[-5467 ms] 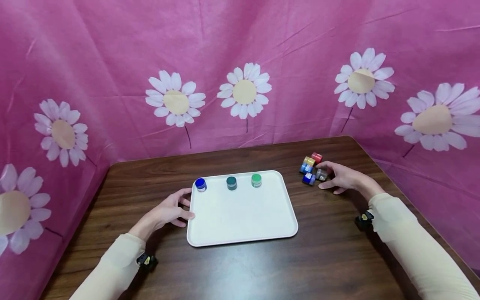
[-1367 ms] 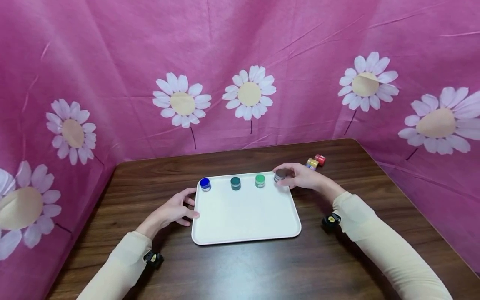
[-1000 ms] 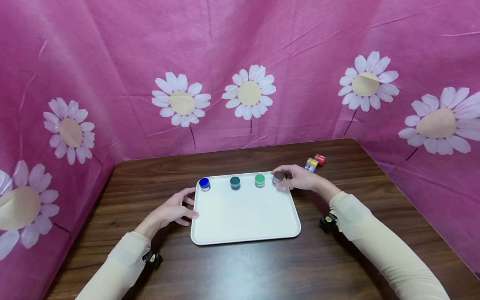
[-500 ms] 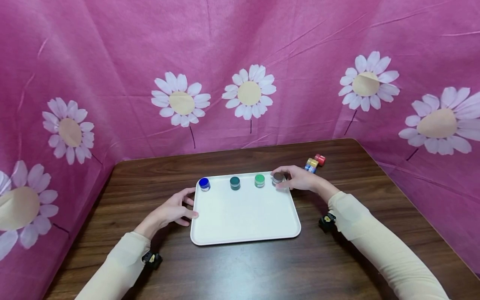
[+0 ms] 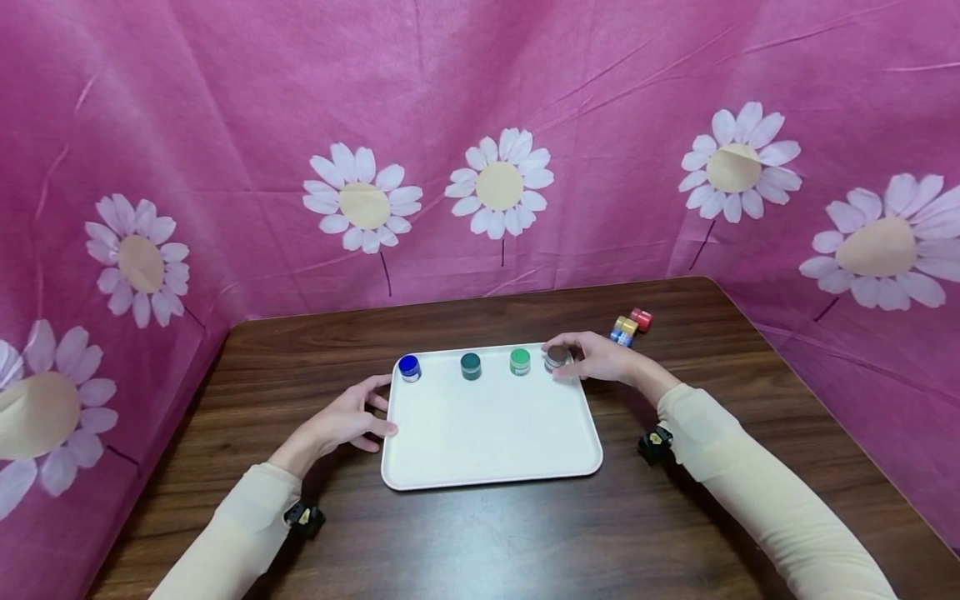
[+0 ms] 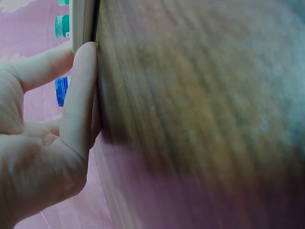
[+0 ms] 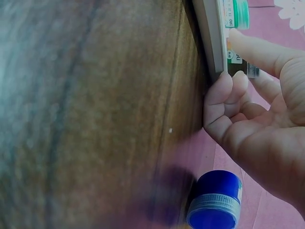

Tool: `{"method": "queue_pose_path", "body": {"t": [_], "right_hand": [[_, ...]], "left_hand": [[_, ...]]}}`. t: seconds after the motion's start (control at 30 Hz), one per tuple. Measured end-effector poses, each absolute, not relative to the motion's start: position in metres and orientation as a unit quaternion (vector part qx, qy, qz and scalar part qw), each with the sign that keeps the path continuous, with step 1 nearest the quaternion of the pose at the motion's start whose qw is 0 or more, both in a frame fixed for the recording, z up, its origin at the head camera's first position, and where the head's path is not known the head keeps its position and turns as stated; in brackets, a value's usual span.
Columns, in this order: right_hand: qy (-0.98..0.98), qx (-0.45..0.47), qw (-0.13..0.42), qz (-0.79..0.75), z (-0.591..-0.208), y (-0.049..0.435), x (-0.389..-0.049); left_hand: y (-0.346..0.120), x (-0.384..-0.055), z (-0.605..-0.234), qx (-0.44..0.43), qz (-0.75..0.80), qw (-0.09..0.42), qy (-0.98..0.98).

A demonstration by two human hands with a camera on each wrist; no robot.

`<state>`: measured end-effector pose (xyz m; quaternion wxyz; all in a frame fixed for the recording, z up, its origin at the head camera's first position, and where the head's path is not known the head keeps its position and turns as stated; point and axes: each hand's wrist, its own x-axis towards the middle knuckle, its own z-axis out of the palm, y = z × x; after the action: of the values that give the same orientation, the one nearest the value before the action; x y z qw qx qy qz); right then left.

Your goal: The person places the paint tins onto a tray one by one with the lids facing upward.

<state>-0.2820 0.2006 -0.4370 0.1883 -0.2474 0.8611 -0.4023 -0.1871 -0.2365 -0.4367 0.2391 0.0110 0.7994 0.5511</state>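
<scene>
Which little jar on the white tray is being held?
The round brown-lidded jar on the far right: the right hand pinches it; the other three jars stand untouched.

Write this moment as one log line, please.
left hand: touches tray edge | right hand: grips brown-lidded jar at tray's far right corner | red jar, gold jar: on table

I held a brown-lidded jar (image 5: pixel 556 356) upright in my right hand (image 5: pixel 602 357) at the white tray (image 5: pixel 491 433)'s far right corner; my left hand (image 5: pixel 343 419) touched the tray's left edge.
</scene>
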Motion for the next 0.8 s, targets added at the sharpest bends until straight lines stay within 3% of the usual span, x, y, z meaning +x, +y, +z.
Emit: {"method": "queue_pose_path", "body": {"t": [0.8], "right_hand": [[0.856, -0.247, 0.189, -0.412, -0.4370, 0.2017, -0.2805]], "left_hand": [[-0.2378, -0.1895, -0.4415, 0.006, 0.552, 0.243, 0.798]]}}
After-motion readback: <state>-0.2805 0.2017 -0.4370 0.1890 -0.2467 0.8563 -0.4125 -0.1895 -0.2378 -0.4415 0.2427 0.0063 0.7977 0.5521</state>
